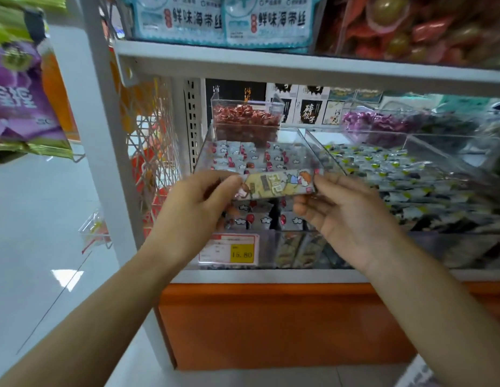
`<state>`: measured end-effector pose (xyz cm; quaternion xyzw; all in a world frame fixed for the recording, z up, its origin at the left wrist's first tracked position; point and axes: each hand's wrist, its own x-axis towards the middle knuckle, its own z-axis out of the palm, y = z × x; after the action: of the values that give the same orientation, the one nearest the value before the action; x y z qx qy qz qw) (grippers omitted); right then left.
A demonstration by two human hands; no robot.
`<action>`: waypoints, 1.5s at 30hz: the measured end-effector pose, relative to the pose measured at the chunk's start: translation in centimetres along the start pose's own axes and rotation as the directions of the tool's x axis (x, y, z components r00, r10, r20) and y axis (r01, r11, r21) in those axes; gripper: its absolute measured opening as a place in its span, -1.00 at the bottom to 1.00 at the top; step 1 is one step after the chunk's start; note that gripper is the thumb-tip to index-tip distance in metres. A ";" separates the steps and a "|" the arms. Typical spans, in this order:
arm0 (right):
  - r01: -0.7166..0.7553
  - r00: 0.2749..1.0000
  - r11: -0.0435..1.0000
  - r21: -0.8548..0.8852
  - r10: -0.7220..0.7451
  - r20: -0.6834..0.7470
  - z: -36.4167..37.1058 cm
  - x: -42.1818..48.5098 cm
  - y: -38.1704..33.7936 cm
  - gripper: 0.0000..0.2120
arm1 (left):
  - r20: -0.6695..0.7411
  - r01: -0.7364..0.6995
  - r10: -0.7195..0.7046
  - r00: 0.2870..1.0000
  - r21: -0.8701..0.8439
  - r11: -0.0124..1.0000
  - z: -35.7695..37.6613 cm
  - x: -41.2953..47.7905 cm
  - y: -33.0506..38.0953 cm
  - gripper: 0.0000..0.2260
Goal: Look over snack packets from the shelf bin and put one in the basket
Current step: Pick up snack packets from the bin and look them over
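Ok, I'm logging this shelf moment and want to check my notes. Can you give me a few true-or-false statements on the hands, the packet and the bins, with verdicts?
1. The left hand and right hand pinch one packet by its ends. True.
2. The packet lies in a basket. False: it is held up in front of the bin, and no basket shows.
3. The price tag reads 15.80. True.
4. The upper bin holds green sweets. False: its sweets are red.
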<state>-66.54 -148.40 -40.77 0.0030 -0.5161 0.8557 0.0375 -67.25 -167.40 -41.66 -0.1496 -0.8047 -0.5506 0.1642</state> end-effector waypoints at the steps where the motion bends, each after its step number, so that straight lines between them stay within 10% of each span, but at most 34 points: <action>1: -0.026 1.000 0.999 0.031 0.026 -0.010 -0.3 -0.1 0.0 -0.87 | 0.032 0.076 -0.072 0.997 -0.127 0.989 0.1 -0.1 0.0 -0.83; 9: -0.042 0.999 0.999 0.010 0.042 0.003 -1.0 0.0 0.1 -0.86 | 0.213 0.330 -0.253 0.944 -0.569 0.753 0.0 0.3 0.1 -0.68; 14: 0.079 0.997 0.981 -0.180 -0.075 0.032 -1.2 -0.1 0.4 -0.88 | 0.120 0.165 -0.132 0.984 -0.342 0.925 -0.3 0.3 -0.1 -0.78; 45: 0.469 0.869 0.581 -0.665 -0.439 0.230 -0.9 -0.6 1.3 -0.84 | 0.086 0.114 -0.105 0.991 -0.109 0.987 0.0 0.2 0.8 -0.86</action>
<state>-66.04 -148.26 -42.38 0.1377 -0.7839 0.5547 0.2425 -67.08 -167.11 -40.91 -0.1361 -0.7849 -0.5973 0.0926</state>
